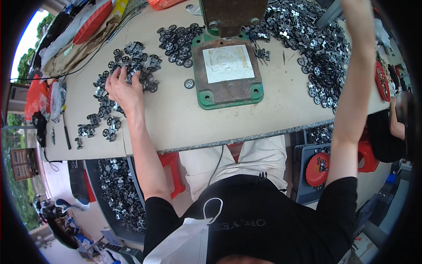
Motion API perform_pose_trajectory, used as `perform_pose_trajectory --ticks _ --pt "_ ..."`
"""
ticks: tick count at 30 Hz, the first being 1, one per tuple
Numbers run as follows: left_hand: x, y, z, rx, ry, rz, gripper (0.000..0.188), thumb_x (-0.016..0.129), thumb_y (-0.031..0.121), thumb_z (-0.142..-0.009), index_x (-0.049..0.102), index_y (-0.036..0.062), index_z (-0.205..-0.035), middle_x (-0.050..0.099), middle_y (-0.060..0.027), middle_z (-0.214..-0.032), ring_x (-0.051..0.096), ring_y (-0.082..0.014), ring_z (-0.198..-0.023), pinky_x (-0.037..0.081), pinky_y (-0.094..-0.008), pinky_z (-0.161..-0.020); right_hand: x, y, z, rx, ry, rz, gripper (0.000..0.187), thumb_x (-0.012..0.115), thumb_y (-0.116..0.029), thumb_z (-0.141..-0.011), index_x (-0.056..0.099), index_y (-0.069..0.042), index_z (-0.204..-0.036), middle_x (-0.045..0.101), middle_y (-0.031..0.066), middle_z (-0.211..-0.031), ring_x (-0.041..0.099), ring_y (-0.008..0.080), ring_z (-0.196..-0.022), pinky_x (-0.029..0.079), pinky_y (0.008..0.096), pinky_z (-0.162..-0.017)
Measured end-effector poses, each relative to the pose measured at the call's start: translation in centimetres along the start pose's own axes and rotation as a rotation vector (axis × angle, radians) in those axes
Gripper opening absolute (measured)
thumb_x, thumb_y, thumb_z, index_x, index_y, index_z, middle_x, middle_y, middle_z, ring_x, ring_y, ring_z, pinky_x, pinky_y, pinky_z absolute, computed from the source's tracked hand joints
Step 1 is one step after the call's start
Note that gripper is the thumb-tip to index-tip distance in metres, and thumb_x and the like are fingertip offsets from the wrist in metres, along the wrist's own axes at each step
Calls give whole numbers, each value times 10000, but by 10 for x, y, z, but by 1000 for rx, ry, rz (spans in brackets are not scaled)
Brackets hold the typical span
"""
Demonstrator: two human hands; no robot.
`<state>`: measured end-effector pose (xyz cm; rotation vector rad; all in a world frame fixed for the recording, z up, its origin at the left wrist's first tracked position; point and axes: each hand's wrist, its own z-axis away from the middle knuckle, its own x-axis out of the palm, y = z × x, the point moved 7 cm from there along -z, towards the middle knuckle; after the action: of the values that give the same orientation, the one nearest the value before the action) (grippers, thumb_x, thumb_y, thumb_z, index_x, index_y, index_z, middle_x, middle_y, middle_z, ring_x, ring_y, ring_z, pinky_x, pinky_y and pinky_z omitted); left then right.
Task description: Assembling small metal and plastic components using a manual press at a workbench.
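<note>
My left hand (125,91) rests at a pile of small black wheeled chassis pieces (105,105) on the left of the table. Its fingers are apart and touch the pieces near the pile's top; no held piece shows. My right arm reaches far up to the upper right, past a grey lever bar (329,16). The right hand (357,5) is blurred and cut by the top edge, so its fingers are hidden. Between the arms stands a green press (231,104) with a white pad (228,64) on its bed, under a brown metal head (235,13).
Black wheels with silver spokes (178,44) lie left of the press, one loose wheel (189,83) beside it. A large heap of chassis parts (290,26) covers the upper right. Below the table are a grey bin of parts (115,193) and a red dish (317,170).
</note>
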<state>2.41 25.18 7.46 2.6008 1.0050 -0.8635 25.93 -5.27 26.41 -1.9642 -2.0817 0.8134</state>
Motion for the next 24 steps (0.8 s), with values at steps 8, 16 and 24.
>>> perform_pose_trajectory --ticks 8,16,24 --pt "9 95 43 171 -656 832 330 636 9 -698 619 12 -1027 599 -146 -988 545 -282 -865 433 -351 -771 8 144 190 745 -480 302 208 607 -128 -776 643 1 -935 650 135 -799 630 185 -736 488 315 -623" --pt "16 72 56 -170 -713 894 310 579 3 -801 594 38 -1109 585 -77 -940 545 -143 -828 433 -245 -708 20 185 181 870 -608 751 277 636 -257 -734 657 -10 -858 640 198 -896 608 354 -884 473 405 -788" --pt "-35 138 116 -757 -1037 1907 318 556 5 -827 546 19 -1145 583 -33 -1023 563 -86 -828 438 -205 -752 17 195 184 785 -770 656 179 537 -110 -761 617 12 -865 630 212 -875 609 346 -847 461 398 -751"
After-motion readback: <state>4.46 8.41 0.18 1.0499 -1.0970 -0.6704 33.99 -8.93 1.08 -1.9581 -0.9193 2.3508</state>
